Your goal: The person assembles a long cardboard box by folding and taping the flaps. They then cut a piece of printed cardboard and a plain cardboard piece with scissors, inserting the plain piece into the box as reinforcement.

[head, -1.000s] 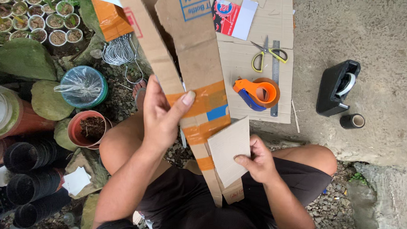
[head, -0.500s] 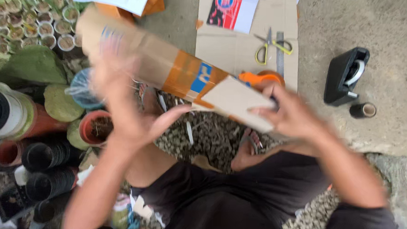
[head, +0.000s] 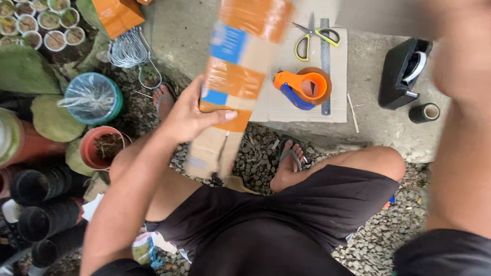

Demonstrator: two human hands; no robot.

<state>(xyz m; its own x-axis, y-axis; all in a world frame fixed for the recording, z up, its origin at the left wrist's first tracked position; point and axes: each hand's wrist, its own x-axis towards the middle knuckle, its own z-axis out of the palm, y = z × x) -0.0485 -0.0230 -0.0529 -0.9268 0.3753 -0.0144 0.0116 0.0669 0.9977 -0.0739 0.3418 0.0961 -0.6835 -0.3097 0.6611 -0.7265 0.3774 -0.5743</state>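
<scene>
My left hand (head: pixel 188 116) grips a long strip of brown cardboard (head: pixel 231 82) wrapped with orange and blue tape, holding it tilted above my knees. The strip's upper end is blurred by motion. My right hand (head: pixel 470 48) is raised close to the camera at the top right. It is a heavy blur, so whether it holds anything cannot be made out. I sit on gravel in dark shorts and sandals.
On a flat cardboard sheet (head: pixel 335 103) lie an orange tape dispenser (head: pixel 305 88), yellow-handled scissors (head: pixel 310 36) and a metal ruler (head: pixel 326 64). A black desk tape dispenser (head: pixel 403 73) and small tape roll (head: pixel 425 113) stand to the right. Pots (head: pixel 101 147), wire hooks (head: pixel 129 50) and seedling cups (head: pixel 35 13) crowd the left.
The cardboard strip has swung from lying across in both hands to pointing away, held by my left hand alone. My right hand has come up toward the camera.
</scene>
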